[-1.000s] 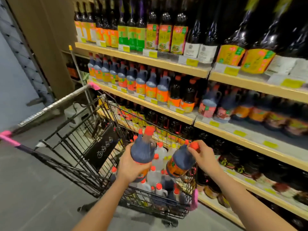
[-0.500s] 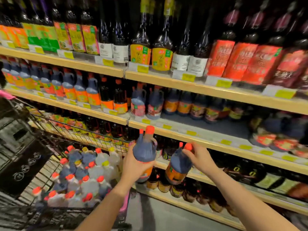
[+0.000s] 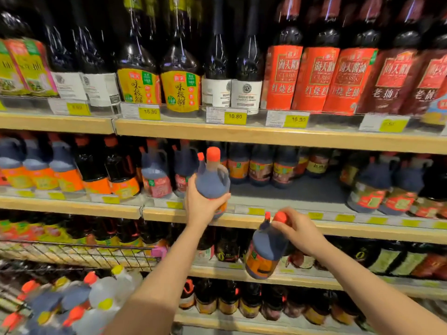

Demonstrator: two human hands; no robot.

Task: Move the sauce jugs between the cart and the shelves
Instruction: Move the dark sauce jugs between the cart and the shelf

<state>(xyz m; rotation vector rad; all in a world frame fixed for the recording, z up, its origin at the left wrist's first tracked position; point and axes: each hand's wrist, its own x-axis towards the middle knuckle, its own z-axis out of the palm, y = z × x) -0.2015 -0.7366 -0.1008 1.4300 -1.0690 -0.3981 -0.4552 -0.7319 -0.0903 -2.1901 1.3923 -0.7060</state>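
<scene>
The left hand [image 3: 202,206] grips one sauce jug [image 3: 212,180] upright at the middle shelf [image 3: 285,220]. The right hand [image 3: 298,232] holds a second jug [image 3: 266,250] by its neck, lower down.

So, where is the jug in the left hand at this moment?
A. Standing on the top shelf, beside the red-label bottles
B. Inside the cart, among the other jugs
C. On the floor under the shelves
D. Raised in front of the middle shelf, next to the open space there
D: the left hand holds its jug upright in front of the middle shelf, beside the bare stretch there.
</scene>
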